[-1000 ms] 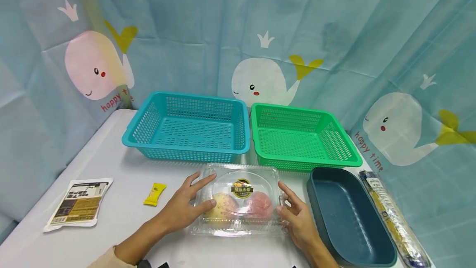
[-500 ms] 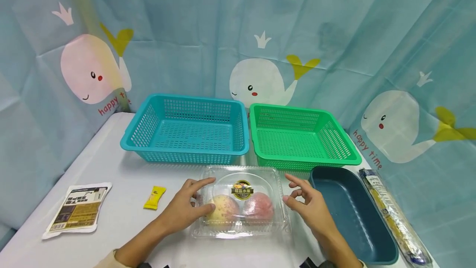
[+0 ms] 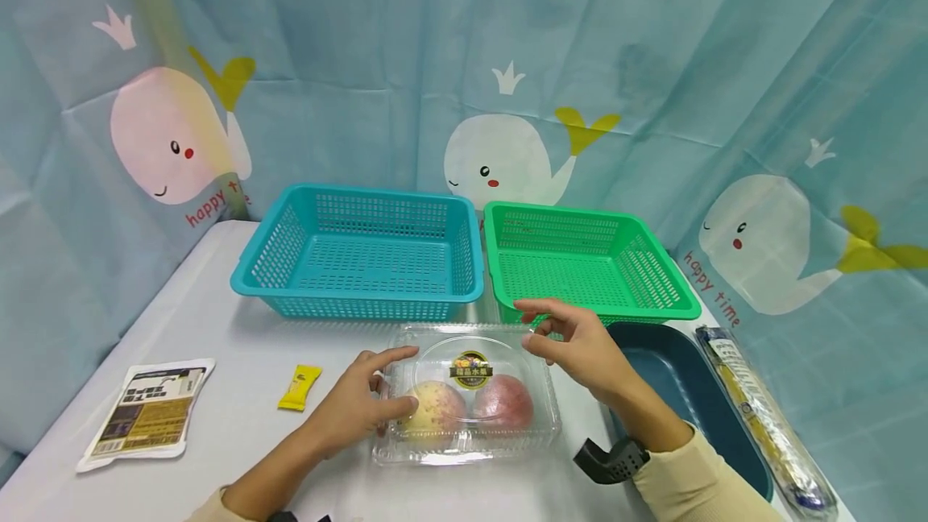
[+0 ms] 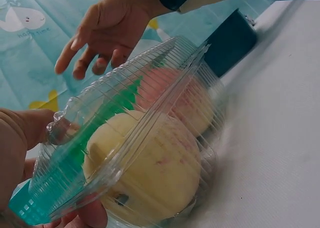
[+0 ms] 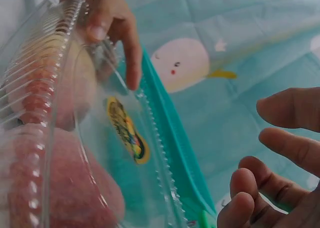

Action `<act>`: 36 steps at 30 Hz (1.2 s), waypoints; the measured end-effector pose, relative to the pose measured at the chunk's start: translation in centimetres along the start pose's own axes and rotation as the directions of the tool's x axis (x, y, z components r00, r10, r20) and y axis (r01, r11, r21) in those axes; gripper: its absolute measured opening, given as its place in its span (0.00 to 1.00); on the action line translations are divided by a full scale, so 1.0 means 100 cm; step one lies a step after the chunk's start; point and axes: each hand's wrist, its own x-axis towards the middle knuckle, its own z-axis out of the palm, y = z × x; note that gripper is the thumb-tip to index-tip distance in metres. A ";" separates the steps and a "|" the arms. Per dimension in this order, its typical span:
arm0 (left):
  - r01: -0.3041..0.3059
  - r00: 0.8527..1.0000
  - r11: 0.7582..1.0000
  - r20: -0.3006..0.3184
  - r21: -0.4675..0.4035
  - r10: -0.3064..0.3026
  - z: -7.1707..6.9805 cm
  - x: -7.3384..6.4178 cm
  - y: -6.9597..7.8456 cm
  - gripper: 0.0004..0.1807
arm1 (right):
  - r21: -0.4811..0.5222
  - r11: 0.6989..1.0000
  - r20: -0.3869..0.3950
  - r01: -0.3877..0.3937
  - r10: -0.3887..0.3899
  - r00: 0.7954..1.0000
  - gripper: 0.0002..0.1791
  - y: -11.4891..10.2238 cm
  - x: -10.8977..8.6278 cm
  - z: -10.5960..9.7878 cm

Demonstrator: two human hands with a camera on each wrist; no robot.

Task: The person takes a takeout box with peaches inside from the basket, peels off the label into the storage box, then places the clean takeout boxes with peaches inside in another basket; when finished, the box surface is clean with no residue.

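A clear plastic clamshell fruit box [image 3: 471, 441] with a dark and gold label sits on the white table. Inside it are a yellowish peach [image 3: 437, 409] and a pinkish peach [image 3: 504, 402]. My left hand [image 3: 360, 399] grips the box's left side, index finger and thumb spread over the lid; in the left wrist view, fingers [image 4: 92, 213] also show at its lower edge. My right hand [image 3: 576, 345] hovers above the far right part of the box, apart from it, fingers loosely bent and holding nothing.
A blue basket [image 3: 355, 296] and a green basket [image 3: 594, 314] stand behind the box. A dark blue tub [image 3: 674, 381] and a long clear-wrapped packet [image 3: 768, 421] lie right. Left are a yellow sachet [image 3: 300, 387] and a white-and-brown pouch [image 3: 145, 413].
My right hand has let go of the box's right side, lifted away and moved up and left over its far right corner. My left hand stays on the box's left side.
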 end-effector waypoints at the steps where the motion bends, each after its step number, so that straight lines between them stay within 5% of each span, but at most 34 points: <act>1: 0.001 1.000 1.000 0.000 -0.002 -0.001 0.000 0.000 0.000 0.37 | -0.002 1.000 0.019 -0.010 0.010 1.000 0.22 0.001 0.004 0.003; 22: 0.028 1.000 0.999 0.002 -0.019 -0.028 0.000 0.001 0.000 0.37 | -0.104 0.985 0.254 -0.139 0.162 0.953 0.20 0.018 0.045 0.032; 36: 0.032 0.999 0.999 -0.007 -0.023 -0.032 0.000 0.001 0.000 0.37 | -0.186 0.970 0.274 -0.157 0.204 0.940 0.10 0.018 0.051 0.042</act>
